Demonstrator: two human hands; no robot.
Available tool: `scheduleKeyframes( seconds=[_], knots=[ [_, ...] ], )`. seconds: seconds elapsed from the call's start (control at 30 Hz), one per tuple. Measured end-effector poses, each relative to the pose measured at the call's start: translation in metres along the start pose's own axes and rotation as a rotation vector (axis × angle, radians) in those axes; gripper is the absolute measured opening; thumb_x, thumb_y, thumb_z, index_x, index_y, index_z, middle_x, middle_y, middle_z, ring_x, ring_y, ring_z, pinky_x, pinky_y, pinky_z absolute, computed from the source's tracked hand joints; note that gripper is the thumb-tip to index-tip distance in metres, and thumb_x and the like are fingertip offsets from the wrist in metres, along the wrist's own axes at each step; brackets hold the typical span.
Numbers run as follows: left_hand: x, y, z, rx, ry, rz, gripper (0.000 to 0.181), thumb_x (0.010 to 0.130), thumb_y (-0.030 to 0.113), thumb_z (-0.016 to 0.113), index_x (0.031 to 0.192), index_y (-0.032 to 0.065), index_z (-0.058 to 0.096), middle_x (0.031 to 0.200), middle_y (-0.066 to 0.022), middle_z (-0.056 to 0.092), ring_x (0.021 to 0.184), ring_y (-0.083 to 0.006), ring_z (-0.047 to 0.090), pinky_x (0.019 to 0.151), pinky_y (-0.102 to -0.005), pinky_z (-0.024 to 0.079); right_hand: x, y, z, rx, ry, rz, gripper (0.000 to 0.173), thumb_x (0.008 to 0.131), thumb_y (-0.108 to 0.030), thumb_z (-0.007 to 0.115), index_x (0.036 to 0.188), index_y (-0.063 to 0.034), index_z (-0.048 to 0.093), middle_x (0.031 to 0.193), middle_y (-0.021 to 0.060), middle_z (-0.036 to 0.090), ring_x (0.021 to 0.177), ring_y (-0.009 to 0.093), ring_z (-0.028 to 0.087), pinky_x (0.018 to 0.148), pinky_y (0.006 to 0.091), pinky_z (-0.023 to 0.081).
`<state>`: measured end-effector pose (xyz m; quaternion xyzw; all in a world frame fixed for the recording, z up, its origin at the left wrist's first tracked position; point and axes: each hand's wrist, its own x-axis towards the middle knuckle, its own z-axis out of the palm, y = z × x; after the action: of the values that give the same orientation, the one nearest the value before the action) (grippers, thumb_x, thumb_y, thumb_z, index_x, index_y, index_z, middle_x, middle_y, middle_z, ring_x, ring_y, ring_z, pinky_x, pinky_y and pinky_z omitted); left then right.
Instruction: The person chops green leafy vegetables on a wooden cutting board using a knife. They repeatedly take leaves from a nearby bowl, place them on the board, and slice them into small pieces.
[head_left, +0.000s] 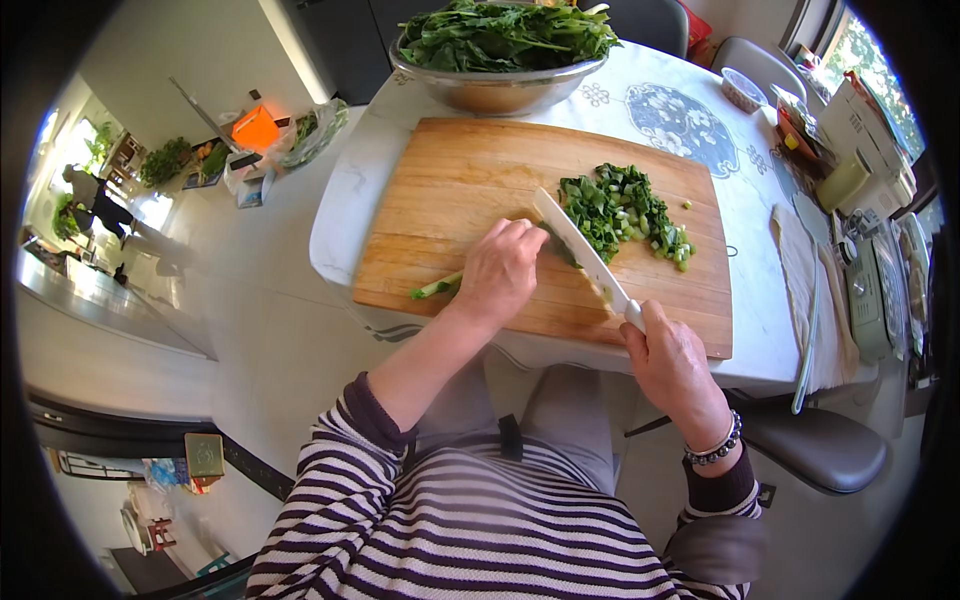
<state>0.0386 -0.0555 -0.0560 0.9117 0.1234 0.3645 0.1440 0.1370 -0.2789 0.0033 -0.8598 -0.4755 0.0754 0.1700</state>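
A white-handled kitchen knife (585, 255) is gripped by my right hand (670, 360), its blade slanting up and left across the wooden cutting board (450, 180). My left hand (501, 262) presses down on a leafy green stalk (437, 286) close to the blade. The stalk's pale end sticks out to the left of that hand; its middle is hidden under the fingers. Some dark leaf lies against the blade's left side. Right of the knife, chopped greens (622, 210) form a loose heap of leaf and stem bits on the board.
A large metal bowl (495, 86) piled with leafy greens (510, 37) stands beyond the board. On the table's right are a beige cloth (814, 292), a long-handled utensil (808, 330) and a lidded plastic tub (744, 88). A stool (814, 446) is below right. A person (97, 199) is far left.
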Motion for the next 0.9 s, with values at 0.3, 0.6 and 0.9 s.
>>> scheduleKeyframes(
  seconds=[0.3,0.6,0.9],
  knots=[
    [0.003,0.013,-0.012,0.120,0.078,-0.028,0.019,0.082,0.003,0.066,0.100,0.0050,0.068,0.101,-0.0117,0.068,0.095,-0.0315,0.064,0.084,-0.0416,0.053,-0.002,0.002,-0.003,0.174,0.048,-0.052,0.022,0.097,-0.017,0.061,0.090,-0.0012,0.047,0.067,0.0251,0.061,0.066,0.047,0.062,0.059,0.0551,0.047],
    [-0.006,0.006,-0.011,0.180,-0.032,-0.121,0.006,0.081,0.008,0.069,0.084,0.0073,0.064,0.083,-0.0069,0.064,0.084,-0.0273,0.063,0.072,-0.0397,0.053,-0.009,-0.013,0.004,0.116,0.022,-0.096,0.021,0.098,-0.017,0.060,0.093,-0.0026,0.046,0.062,0.0233,0.061,0.060,0.046,0.062,0.055,0.0543,0.048],
    [-0.004,0.003,-0.010,0.163,-0.071,-0.145,0.007,0.083,0.010,0.071,0.087,0.0079,0.066,0.084,-0.0064,0.063,0.086,-0.0280,0.062,0.074,-0.0400,0.053,0.007,-0.004,0.008,0.170,-0.058,-0.127,0.022,0.097,-0.016,0.059,0.090,-0.0010,0.045,0.064,0.0248,0.061,0.063,0.046,0.062,0.058,0.0549,0.048]
  ],
)
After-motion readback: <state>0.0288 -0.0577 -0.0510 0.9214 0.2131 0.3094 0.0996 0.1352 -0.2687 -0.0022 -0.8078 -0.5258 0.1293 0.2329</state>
